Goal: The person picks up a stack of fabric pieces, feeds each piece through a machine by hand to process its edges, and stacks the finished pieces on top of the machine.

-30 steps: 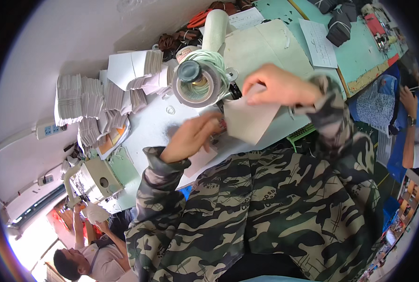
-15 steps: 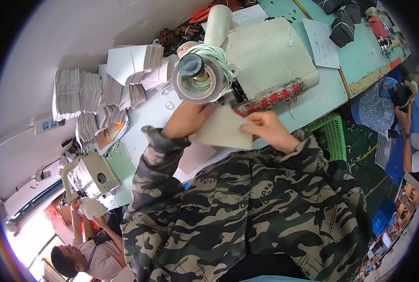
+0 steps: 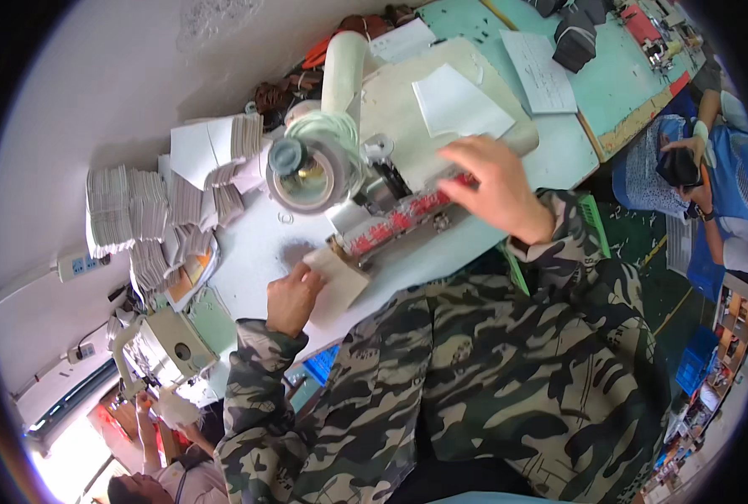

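My left hand (image 3: 294,300) is closed on the edge of a small pale stack of flat pieces (image 3: 340,281), at the near left end of a cream sewing machine (image 3: 441,164). Whether they are cloth or card I cannot tell. My right hand (image 3: 500,191) hovers over the machine's front side with its fingers apart and nothing in them. Just beyond it, a white flat piece (image 3: 462,102) with a slanted edge lies on top of the machine body. Red marks run along the machine's near side, and a thread coil (image 3: 323,130) sits around its round head.
Tall stacks of pale pieces (image 3: 126,206) stand on the left of the white table (image 3: 265,239). A second machine (image 3: 172,344) is further left, with a person working there. Black bundles (image 3: 575,46) and a written sheet (image 3: 538,71) lie at the back right. Another person (image 3: 718,168) sits far right.
My right hand has let go of a pale piece, which now lies on the machine, and moved up and right. My left hand has moved left and down to the stack.
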`<action>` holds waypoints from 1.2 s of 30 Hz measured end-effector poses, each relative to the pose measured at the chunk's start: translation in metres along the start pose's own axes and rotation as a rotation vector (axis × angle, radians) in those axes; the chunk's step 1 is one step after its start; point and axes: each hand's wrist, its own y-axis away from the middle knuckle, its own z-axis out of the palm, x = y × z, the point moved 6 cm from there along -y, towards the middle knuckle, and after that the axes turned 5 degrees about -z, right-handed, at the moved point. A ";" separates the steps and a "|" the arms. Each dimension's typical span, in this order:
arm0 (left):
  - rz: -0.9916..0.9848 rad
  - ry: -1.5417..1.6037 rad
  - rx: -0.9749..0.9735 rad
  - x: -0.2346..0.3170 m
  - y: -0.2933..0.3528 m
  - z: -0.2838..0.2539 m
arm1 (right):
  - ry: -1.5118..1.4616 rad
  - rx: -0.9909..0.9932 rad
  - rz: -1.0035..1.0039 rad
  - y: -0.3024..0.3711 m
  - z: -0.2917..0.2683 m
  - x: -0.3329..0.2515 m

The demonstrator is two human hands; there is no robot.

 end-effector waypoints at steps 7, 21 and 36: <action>0.116 0.153 0.326 0.004 -0.011 -0.036 | -0.640 -0.527 0.217 0.047 0.087 -0.045; 0.206 0.730 -0.392 0.012 -0.083 -0.078 | -0.606 -0.535 0.342 -0.002 0.125 -0.063; -0.111 0.776 -0.160 0.032 -0.102 -0.089 | -0.208 -0.835 -0.123 -0.093 0.082 0.007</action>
